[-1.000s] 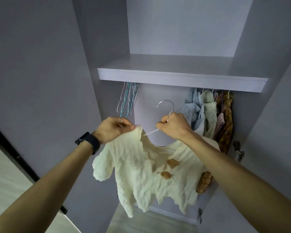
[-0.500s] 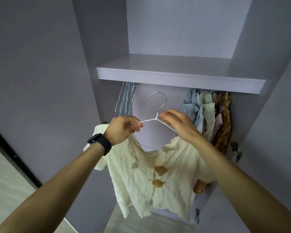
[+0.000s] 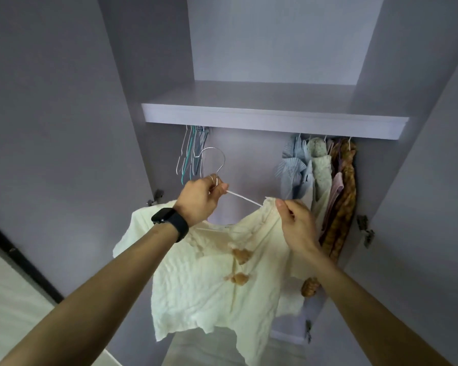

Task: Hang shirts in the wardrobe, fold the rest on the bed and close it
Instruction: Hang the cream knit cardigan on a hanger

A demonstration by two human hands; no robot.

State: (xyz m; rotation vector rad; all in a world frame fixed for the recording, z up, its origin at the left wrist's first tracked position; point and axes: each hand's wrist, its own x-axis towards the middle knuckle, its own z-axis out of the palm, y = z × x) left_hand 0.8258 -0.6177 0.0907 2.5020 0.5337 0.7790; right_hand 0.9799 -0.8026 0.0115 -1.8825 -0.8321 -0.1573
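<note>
Cream shirt (image 3: 209,286) | right hand (image 3: 296,223) pinches it | left hand (image 3: 201,199) grips hanger (image 3: 245,199) | wardrobe (image 3: 275,121) holds hung clothes (image 3: 325,180), spare hangers (image 3: 191,154)

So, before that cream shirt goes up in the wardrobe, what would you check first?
1. Left hand grip on hanger neck: ok.
2. Right hand pinches cream shirt at its shoulder: ok.
3. Shirt seated on both hanger arms: cannot tell.
4. Free gap between empty hangers and hung clothes: ok.
5. Rail in sight: not ok, hidden behind the shelf.
</note>
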